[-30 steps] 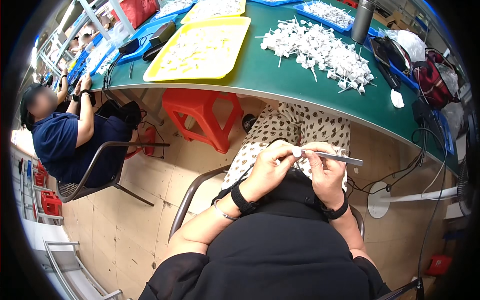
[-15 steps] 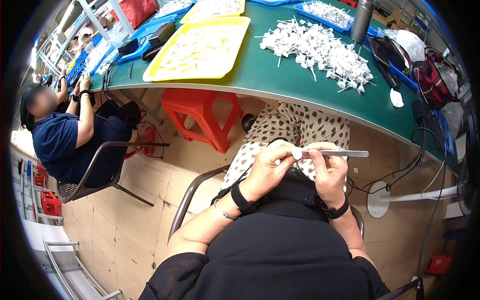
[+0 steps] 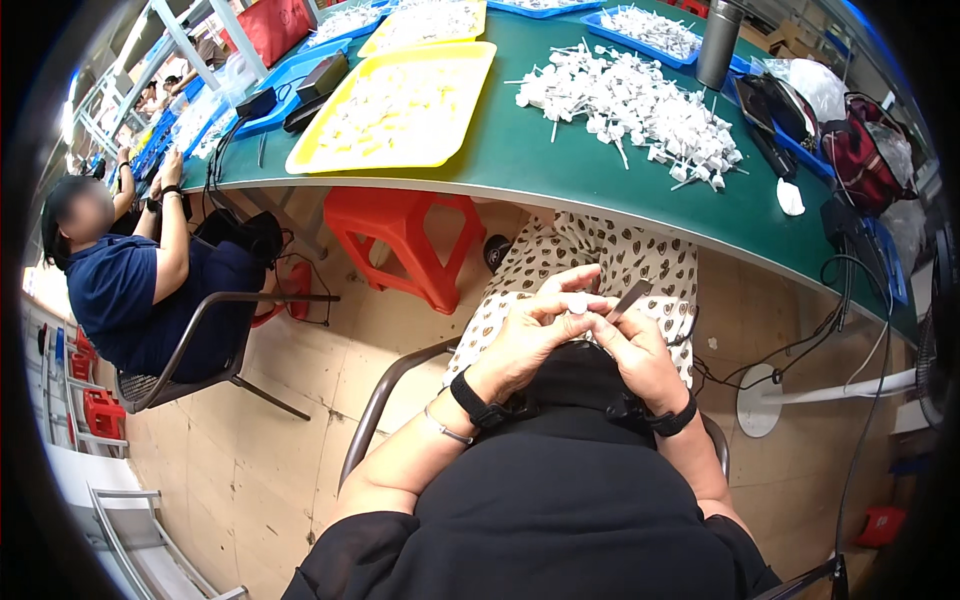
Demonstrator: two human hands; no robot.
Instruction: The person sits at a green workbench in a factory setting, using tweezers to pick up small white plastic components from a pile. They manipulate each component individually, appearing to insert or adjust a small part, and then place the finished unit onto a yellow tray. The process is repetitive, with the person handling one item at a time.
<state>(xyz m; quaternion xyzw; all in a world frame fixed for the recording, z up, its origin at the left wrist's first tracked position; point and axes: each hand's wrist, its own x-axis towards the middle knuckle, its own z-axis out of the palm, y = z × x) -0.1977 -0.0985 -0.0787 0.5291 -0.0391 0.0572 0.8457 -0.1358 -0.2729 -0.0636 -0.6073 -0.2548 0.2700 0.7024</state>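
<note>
Above my lap, my left hand [image 3: 522, 340] pinches a small white plastic piece [image 3: 576, 303] between thumb and fingers, one finger stretched away. My right hand [image 3: 643, 358] meets it on the right, its thumb close beside the piece. Held in the right hand is a pair of metal tweezers [image 3: 631, 297], their flat end pointing up and to the right. The fingers hide the tips, so I cannot tell whether these touch the white piece.
On the green table [image 3: 480, 135] ahead lie a heap of white plastic pieces [image 3: 630, 110] and a yellow tray [image 3: 400, 105] of small parts. A red stool [image 3: 405, 235] stands beneath. At left a co-worker [image 3: 130, 270] sits; at right are cables and a fan [image 3: 930, 375].
The tweezers have swung from lying level, pointing right, to a steep upward slant. My right hand has turned, and one left finger has stretched out. The white piece has shifted slightly left.
</note>
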